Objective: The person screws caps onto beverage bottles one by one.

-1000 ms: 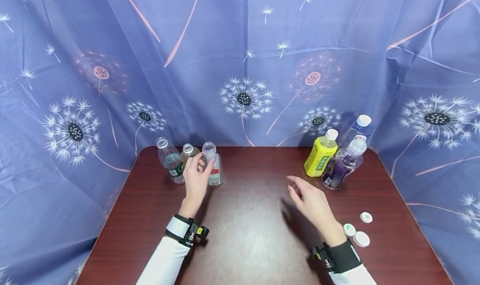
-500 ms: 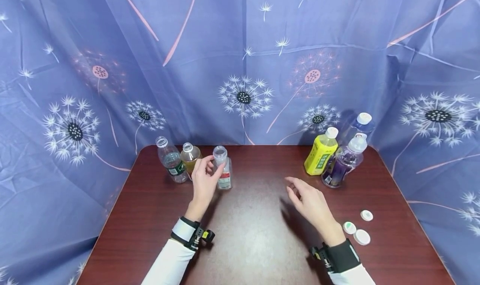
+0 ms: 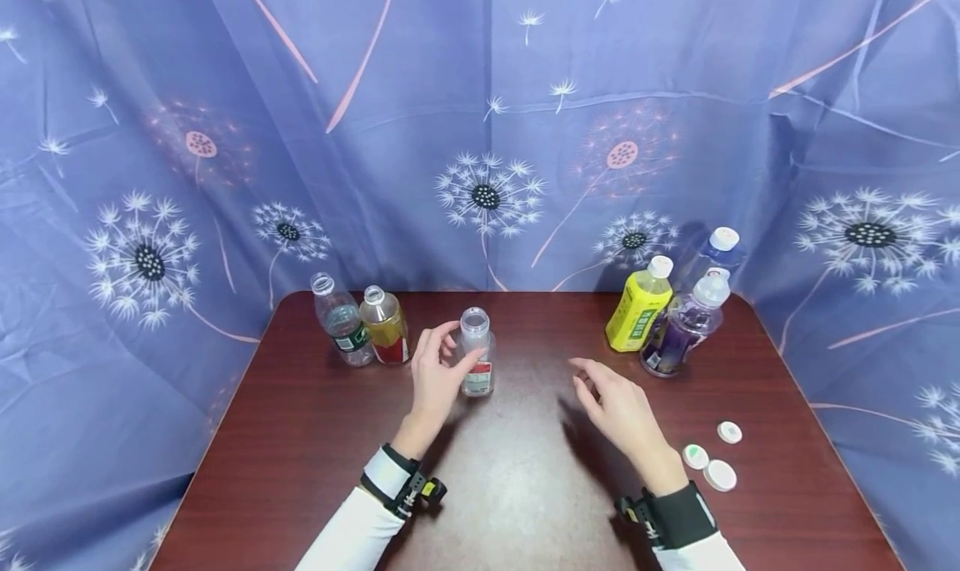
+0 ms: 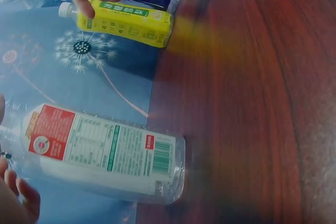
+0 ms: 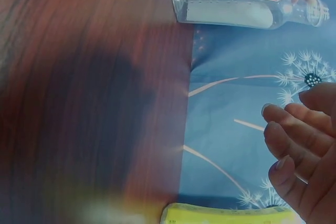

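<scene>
My left hand grips a clear plastic bottle near its neck, thumb on one side and fingers on the other. This bottle has no cap, and it stands upright near the middle of the table in the head view. Its red and white label with green print faces the left wrist camera. To the right, my right hand hovers over the table with its fingers loosely bent and nothing in them. The right wrist view shows those fingers apart from the bottle.
Two uncapped bottles, one green-labelled and one with amber tint, stand back left. Back right are a capped yellow bottle, a purple bottle and a blue-tinted one behind. White caps lie front right.
My left hand has brought the clear bottle rightward and slightly nearer, away from the two bottles at the left. My right hand has stayed nearly still.
</scene>
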